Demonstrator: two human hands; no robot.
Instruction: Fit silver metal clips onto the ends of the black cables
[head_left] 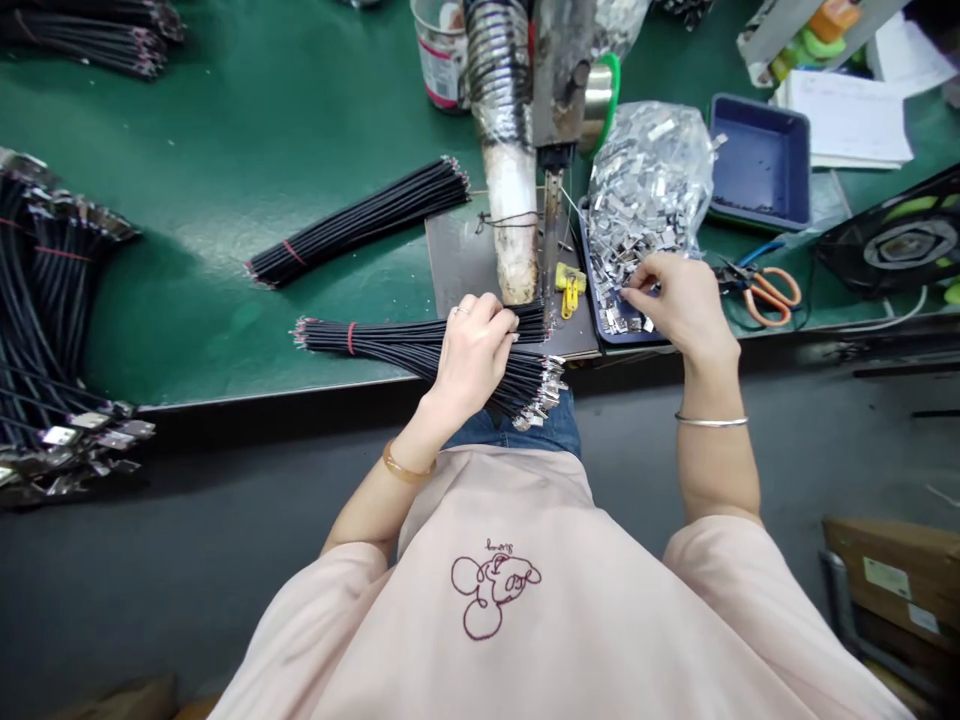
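the two hands are well apart from each other, both over the front edge of a green table (187, 320). the left hand (476, 345) is curled over a bundle of black wires (405, 332), its fingers closed on them just below the mouth of a foil-wrapped hose (506, 150). a red band (351, 337) ties this bundle near its left end, and toward the right it fans into two parts, the lower one ending in metal plugs (541, 395) that reach past the table edge. the right hand (679, 290) is at a heap of small metal pieces (622, 240), thumb and forefinger brought close together; whether a piece is between them i cannot tell. the heap spills from a clear plastic bag (652, 150) into a shallow blue tray (637, 338). between the hands, a yellow clip (570, 292) lies beside a metal post (553, 225). just right of the right hand are orange-handled pliers (772, 298), with a dark blue bin (757, 165) behind them. another tied bundle (360, 225) lies slantwise farther back, and a bigger pile of wires (45, 300) sits at the far left
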